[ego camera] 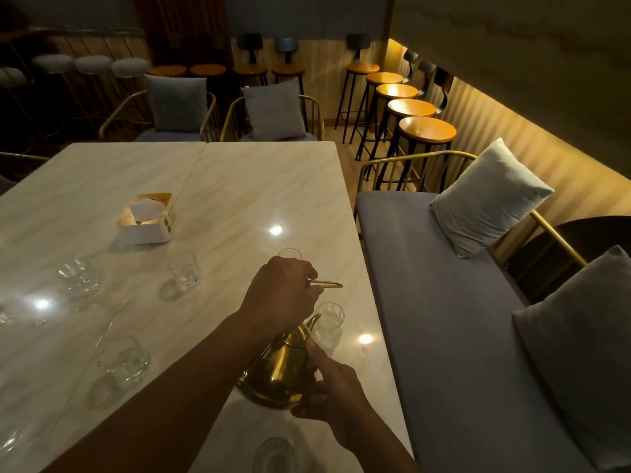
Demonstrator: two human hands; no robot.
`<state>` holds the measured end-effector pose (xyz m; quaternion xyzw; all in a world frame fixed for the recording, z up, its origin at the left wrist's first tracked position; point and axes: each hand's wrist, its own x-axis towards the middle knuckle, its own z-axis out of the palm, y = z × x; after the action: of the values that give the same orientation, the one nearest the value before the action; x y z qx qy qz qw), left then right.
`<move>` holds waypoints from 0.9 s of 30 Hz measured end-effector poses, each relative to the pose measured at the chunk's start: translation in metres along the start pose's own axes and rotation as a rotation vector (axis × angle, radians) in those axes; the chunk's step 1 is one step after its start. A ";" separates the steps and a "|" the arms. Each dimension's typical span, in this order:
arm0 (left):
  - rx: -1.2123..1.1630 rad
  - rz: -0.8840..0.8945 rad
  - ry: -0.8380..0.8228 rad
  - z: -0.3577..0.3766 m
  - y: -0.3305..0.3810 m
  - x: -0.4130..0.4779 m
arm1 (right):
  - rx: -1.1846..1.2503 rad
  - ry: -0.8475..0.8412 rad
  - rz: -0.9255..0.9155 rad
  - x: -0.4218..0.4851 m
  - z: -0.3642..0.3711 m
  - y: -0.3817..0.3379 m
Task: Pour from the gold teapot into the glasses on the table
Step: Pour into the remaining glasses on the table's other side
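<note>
Small print on the white square tissue box (145,218) is too blurred to read. Glossy pale marble-look table (239,186), dim room w/ wooden stools & grey bench. Shiny gold metal teapot (280,370) sits nearer the camera than that box, spout over a ribbed clear glass (329,319). Right hand (336,392) fingers grip the teapot; left hand (285,295) fingers closed round its thin gold handle.

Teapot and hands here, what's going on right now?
A person holds the gold teapot tilted, spout toward a glass near the table's right edge. The right hand supports its base; the left hand grips the thin handle above. No stream is visible. Other glasses and a tissue box stand around.
</note>
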<state>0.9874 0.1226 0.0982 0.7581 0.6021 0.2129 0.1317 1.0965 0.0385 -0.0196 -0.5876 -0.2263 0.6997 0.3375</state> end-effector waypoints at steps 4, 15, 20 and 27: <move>-0.012 -0.004 -0.009 -0.001 0.000 -0.001 | -0.012 -0.001 -0.004 0.001 -0.001 0.000; -0.064 -0.054 -0.053 -0.006 -0.023 -0.023 | -0.069 -0.001 -0.118 0.005 -0.009 0.007; -0.024 -0.041 -0.078 -0.007 -0.034 -0.034 | -0.109 0.036 -0.148 0.010 -0.007 0.010; -0.021 0.033 0.015 -0.029 -0.049 -0.039 | -0.179 0.024 -0.287 0.013 0.007 -0.003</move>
<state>0.9241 0.0951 0.0947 0.7648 0.5884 0.2269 0.1315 1.0896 0.0510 -0.0247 -0.5852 -0.3652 0.6143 0.3832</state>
